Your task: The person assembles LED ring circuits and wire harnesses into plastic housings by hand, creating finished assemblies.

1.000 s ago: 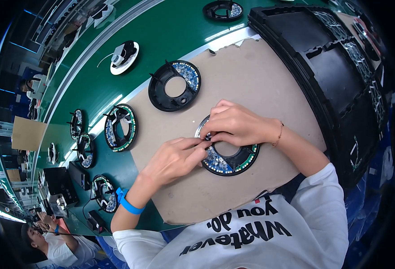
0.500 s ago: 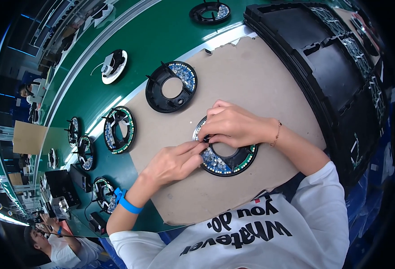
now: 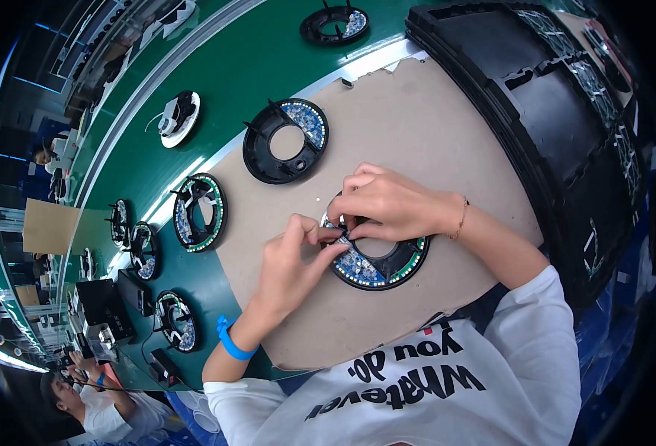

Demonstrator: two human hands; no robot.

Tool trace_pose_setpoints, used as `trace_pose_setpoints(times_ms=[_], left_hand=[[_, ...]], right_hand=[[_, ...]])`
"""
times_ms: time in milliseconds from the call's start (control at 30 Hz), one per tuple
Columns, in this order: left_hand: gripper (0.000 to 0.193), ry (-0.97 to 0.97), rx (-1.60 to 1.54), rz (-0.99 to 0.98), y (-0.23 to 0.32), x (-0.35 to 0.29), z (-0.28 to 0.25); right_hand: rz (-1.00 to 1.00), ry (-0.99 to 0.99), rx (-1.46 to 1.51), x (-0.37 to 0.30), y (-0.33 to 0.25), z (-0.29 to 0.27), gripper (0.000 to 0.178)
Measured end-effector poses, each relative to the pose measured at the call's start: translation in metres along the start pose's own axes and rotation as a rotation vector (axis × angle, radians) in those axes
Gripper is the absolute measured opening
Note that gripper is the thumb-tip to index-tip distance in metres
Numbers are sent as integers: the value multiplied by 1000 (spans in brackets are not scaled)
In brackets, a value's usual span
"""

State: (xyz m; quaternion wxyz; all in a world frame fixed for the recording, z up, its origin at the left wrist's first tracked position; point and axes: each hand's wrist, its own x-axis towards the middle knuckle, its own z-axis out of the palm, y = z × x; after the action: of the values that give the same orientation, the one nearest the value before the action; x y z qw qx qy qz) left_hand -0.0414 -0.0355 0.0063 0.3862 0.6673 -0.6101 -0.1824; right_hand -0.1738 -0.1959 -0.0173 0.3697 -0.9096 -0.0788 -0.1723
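The left hand [image 3: 285, 260], grip slightly spread, and right hand [image 3: 391, 204], grip too hidden to tell, apparently brace the near ring [image 3: 397, 266] at left.

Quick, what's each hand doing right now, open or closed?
Left hand: bent, at the black ring; can't tell if it's gripping anything.
Right hand: curled over the ring; its grip is hidden.
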Motion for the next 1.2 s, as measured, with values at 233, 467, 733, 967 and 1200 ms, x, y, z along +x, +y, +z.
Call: trace_pose_setpoints(times_ms=[233,467,733,967,1200], left_hand=[[32,57,-27,-109,-5,8,21],[33,68,-65,-230,-2,15,28],[29,33,48,-91,-14,-11,12],[34,58,-18,-120,-15,-5,17],[34,21,-56,-145,-15,5,24]], right_hand=[[-38,38,-20,-7,8,-5,24],[-153,147,-38,-14,20,-13,12],[-164,149,-73,-6,13,-2,10],[-161,126,-104,-10,17,-2,7],[-205,105,-201,-14,22,-13,5]])
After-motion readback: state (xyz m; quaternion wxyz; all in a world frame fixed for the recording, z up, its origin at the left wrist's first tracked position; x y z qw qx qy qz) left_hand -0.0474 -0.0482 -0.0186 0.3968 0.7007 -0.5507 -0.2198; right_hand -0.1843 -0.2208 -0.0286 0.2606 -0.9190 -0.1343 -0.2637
